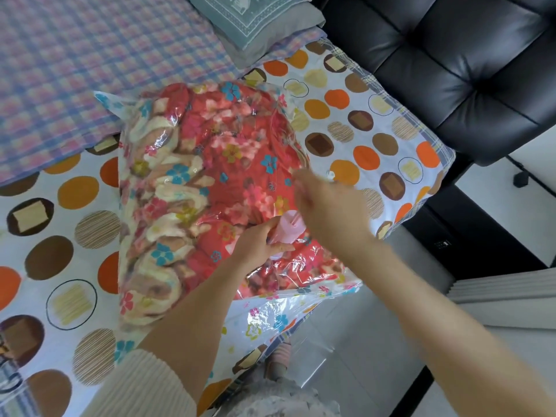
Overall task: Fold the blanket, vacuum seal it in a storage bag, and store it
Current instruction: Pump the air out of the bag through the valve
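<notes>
Blanket (210,176), red with bright flowers, lies bundled inside a clear storage bag (270,314) at the centre of the view, on a bed cover (346,115) printed with orange and brown circles. The left hand (258,242), coming in from 7 o'clock, has its fingers wrapped around a small pink pump (288,230) pressed to the bag just right of centre. The right hand (331,209), reaching in from 4 o'clock, sits above the pump at its thin rod; it is blurred, so whether its fingers are clamped on the rod cannot be told. The bag looks puffy, so air removal seems far from done. Likely trouble: if the left hand loosens or tilts the pump, the nozzle could lift off the valve and air would rush back in. A hard pull on the rod could also drag the pump sideways. The empty end of the bag hangs over the bed edge toward 5 o'clock, so the bundle might slide to the floor. A black padded chair (451,70) stands at 2 o'clock, a pillow (255,22) at 12 o'clock
</notes>
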### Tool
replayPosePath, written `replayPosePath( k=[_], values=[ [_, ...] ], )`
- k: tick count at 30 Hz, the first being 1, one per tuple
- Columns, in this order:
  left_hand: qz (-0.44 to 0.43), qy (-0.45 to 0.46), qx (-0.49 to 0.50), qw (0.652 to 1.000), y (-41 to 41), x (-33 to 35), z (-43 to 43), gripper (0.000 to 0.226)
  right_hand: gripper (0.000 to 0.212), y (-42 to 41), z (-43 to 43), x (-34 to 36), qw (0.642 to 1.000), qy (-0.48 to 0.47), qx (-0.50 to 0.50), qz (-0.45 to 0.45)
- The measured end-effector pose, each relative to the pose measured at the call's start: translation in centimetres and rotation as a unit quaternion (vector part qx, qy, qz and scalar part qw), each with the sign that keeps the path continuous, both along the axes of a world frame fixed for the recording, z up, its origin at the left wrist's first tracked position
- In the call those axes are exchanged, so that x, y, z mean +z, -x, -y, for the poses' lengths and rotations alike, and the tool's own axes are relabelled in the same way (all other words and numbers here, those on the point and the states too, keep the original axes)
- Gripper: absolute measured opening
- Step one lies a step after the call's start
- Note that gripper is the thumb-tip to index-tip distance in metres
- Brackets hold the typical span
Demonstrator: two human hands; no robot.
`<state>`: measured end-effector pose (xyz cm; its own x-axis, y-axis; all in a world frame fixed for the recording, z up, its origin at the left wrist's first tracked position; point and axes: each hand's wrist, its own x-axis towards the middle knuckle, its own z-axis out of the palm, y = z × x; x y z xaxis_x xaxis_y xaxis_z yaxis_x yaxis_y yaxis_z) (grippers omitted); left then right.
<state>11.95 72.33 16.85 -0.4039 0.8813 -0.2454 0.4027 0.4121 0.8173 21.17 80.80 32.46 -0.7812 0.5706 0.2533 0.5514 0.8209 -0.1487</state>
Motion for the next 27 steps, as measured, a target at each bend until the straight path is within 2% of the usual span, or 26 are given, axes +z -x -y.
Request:
replayPosePath(
  k=[2, 4, 5, 6, 8, 9, 12, 14, 16, 18, 20, 24, 25, 27],
  values=[
    [-0.004, -0.002, -0.004, 1.0, 0.2, -0.1, -0.1, 0.066, 0.02, -0.6, -0.1, 3.4, 0.989, -0.052, -0.048, -0.134],
    [-0.017, 0.006, -0.002, 1.0, 0.2, 0.0, -0.2, 0.064, 0.019, -0.8, 0.5, 2.6, 0.983, -0.007, -0.086, -0.16],
    [-0.024, 0.012, -0.005, 1.0, 0.0, 0.1, -0.1, 0.062, 0.02, -0.5, 1.2, 0.9, 0.99, -0.02, -0.094, -0.107],
    [-0.022, 0.022, -0.004, 1.0, 0.0, 0.0, -0.1, 0.061, 0.022, 0.1, 1.9, -1.1, 0.998, -0.006, -0.068, 0.003],
    [-0.01, 0.026, -0.004, 1.0, -0.1, -0.3, -0.2, 0.062, 0.026, -0.1, 1.5, -3.8, 0.992, 0.021, 0.005, 0.121],
    [-0.011, 0.021, -0.005, 1.0, -0.2, -0.2, -0.2, 0.064, 0.025, -0.2, 0.7, -3.2, 0.993, 0.022, 0.007, 0.115],
    [-0.01, 0.011, -0.01, 1.0, -0.1, -0.1, -0.2, 0.067, 0.019, -1.0, -0.1, 1.7, 0.996, -0.03, -0.042, -0.067],
    [0.002, 0.013, -0.01, 1.0, -0.2, -0.2, -0.4, 0.069, 0.016, -1.7, 0.1, 1.6, 0.986, 0.001, -0.086, -0.14],
    [0.0, 0.019, -0.01, 1.0, -0.4, -0.2, -0.4, 0.068, 0.02, -1.5, 1.7, -1.6, 0.99, 0.088, -0.079, -0.082],
    [-0.013, 0.017, -0.013, 1.0, -0.5, -0.3, -0.3, 0.066, 0.023, -1.2, 1.8, -4.5, 0.996, 0.079, -0.047, -0.008],
    [-0.002, 0.008, -0.002, 1.0, -0.4, -0.1, 0.0, 0.063, 0.025, -0.9, 1.1, -3.1, 0.997, 0.05, -0.048, -0.043],
    [0.019, 0.006, -0.002, 1.0, -0.2, -0.3, -0.1, 0.068, 0.015, -1.5, 0.5, 3.1, 0.975, 0.021, -0.055, -0.214],
    [0.012, 0.01, -0.006, 1.0, -0.3, -0.2, -0.1, 0.069, 0.015, -2.0, 0.6, 2.4, 0.974, 0.036, -0.064, -0.212],
    [0.003, 0.02, -0.008, 1.0, -0.5, -0.3, -0.2, 0.067, 0.017, -2.0, 1.7, -1.6, 0.987, 0.091, -0.062, -0.121]
  ],
)
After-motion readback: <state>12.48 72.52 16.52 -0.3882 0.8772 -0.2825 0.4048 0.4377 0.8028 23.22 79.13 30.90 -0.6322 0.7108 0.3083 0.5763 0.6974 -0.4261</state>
